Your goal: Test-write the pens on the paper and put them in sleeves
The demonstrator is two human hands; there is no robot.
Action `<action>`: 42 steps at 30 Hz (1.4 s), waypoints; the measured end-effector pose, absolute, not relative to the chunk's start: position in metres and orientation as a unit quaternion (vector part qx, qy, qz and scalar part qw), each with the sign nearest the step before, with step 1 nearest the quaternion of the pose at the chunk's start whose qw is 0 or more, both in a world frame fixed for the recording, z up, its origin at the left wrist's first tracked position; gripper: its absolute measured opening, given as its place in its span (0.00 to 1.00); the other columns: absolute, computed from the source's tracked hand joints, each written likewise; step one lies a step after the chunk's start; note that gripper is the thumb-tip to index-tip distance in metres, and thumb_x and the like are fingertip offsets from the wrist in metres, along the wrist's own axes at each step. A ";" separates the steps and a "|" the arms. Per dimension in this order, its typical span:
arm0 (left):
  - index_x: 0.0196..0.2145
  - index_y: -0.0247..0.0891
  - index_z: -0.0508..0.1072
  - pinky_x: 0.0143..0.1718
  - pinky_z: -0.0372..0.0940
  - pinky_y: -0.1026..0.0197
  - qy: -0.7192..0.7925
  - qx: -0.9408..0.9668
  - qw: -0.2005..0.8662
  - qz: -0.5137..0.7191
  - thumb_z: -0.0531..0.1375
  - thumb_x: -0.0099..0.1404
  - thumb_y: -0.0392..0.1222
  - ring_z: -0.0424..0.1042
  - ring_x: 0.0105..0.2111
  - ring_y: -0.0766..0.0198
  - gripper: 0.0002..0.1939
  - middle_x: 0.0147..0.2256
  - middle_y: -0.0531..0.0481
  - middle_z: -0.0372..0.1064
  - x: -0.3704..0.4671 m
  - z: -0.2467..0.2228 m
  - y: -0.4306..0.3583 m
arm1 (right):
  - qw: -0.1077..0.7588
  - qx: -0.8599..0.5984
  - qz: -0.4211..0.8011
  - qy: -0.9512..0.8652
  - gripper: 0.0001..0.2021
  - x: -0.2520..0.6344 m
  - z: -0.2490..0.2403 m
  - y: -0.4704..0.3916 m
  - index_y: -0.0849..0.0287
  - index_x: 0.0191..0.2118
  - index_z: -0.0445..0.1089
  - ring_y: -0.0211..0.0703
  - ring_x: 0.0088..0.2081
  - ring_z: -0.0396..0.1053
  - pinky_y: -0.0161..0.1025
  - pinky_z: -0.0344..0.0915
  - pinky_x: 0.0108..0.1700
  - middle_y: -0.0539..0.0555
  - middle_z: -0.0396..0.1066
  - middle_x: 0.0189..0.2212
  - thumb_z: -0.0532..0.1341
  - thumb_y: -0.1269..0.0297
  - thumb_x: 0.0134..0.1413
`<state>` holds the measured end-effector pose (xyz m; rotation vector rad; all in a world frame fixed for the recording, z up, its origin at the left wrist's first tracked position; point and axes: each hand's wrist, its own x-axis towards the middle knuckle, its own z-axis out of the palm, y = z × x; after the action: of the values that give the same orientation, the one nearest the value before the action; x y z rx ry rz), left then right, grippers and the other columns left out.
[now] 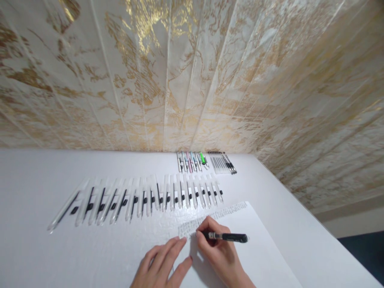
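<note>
In my right hand (220, 252) is a black pen (231, 237), gripped between thumb and fingers. Its tip end meets a white sheet of paper (255, 248), close below dense dark marks along the sheet's upper part. My left hand (163, 262) lies flat with fingers apart over the left edge of the paper, fingertips beside the marked area. Past both hands, a long row of clear pens (166, 196) with dark refills and small black caps or grips lies across the table.
Several coloured pens (189, 162) and a bright green marker (203, 159) lie at the back of the white table (33, 192). Beside them are thin refills (219, 163) and several black pens (229, 164). A gold-patterned curtain (150, 100) hangs behind the table.
</note>
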<state>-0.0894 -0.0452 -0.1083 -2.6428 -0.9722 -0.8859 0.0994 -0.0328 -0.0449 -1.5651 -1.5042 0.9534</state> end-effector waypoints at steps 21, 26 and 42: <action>0.45 0.49 0.73 0.50 0.53 0.54 -0.325 -0.899 0.084 -0.281 0.44 0.72 0.58 0.60 0.56 0.58 0.22 0.53 0.49 0.70 -0.091 -0.105 -0.045 | 0.371 -0.612 0.387 -0.581 0.08 0.099 -0.045 -0.032 0.57 0.23 0.60 0.34 0.21 0.52 0.35 0.49 0.23 0.44 0.56 0.17 0.58 0.66 0.51; 0.45 0.49 0.73 0.50 0.54 0.55 -0.324 -0.896 0.091 -0.289 0.47 0.71 0.58 0.62 0.55 0.56 0.20 0.53 0.50 0.70 -0.091 -0.108 -0.046 | 0.375 -0.611 0.381 -0.583 0.08 0.100 -0.047 -0.033 0.56 0.22 0.60 0.34 0.20 0.52 0.35 0.49 0.23 0.44 0.56 0.16 0.58 0.68 0.50; 0.45 0.49 0.73 0.50 0.54 0.55 -0.327 -0.898 0.092 -0.280 0.46 0.73 0.53 0.63 0.55 0.57 0.18 0.53 0.50 0.70 -0.091 -0.106 -0.046 | 0.374 -0.616 0.380 -0.580 0.08 0.100 -0.047 -0.033 0.57 0.23 0.61 0.34 0.20 0.53 0.35 0.50 0.23 0.44 0.57 0.16 0.58 0.67 0.50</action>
<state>-0.0914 -0.0459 -0.1057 -2.6669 -0.9725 -0.8323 0.0997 -0.0331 -0.0466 -1.5777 -1.4852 0.9744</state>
